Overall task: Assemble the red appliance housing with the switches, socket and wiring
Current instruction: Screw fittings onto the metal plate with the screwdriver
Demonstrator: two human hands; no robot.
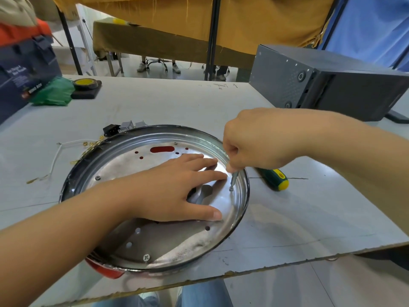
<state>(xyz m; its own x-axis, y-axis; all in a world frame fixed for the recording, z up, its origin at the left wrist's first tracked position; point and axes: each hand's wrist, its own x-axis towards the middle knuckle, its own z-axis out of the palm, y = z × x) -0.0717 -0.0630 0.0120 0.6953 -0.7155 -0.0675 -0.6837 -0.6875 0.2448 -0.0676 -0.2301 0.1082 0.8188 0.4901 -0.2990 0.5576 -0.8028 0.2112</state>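
- Centrally, a round red appliance housing [104,270] sits near the front edge of a pale grey tabletop [155,103], lined by a shiny, shallow metal plate [168,244] pierced with round holes and one slot.
- Inside the plate: several screws, one cross-head screw [146,257] near the front.
- Left hand [168,191] lies flat on the plate, fingers straight and slightly spread.
- Right hand [254,147] has curled fingers pinching a thin metal screwdriver shaft [233,179], its tip on a screw near the right rim.
- Behind the housing: a black socket [110,130], grey switches [130,125], white wiring [55,158].
- A green-and-yellow screwdriver handle [276,178] lies just right.
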